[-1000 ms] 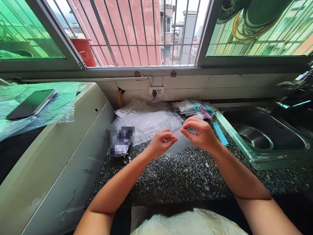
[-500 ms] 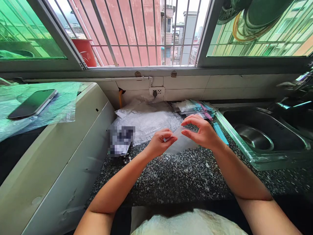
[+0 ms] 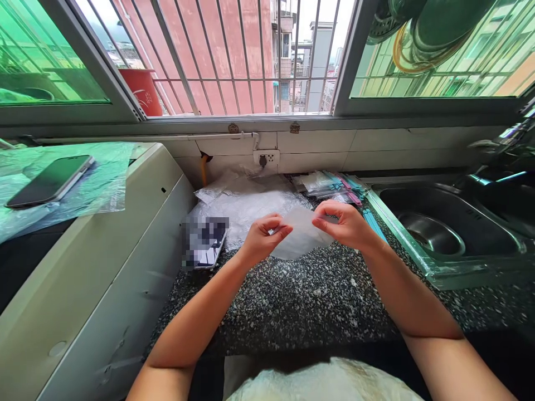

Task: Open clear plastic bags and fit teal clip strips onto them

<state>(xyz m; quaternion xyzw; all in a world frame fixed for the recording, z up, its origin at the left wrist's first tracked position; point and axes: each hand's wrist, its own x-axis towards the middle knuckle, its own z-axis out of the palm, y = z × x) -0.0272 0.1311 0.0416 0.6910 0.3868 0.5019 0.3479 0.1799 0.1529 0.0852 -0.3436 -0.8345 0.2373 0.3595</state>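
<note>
Speckled granite countertop [image 3: 317, 301] beneath a barred window: a thin clear plastic bag [image 3: 298, 236], likely light, limp and slippery, hangs pinched at its top edge between the left hand [image 3: 263, 239] and right hand [image 3: 345, 225], beside a steel sink [image 3: 443, 228].

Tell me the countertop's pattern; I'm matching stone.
Black countertop speckled with white, clearest in the head view.

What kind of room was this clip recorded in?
Most likely a home kitchen: a steel sink is set into a speckled stone counter beneath a barred window, with a tiled wall and a socket behind. Both hands pinch a clear plastic bag over the counter.
</note>
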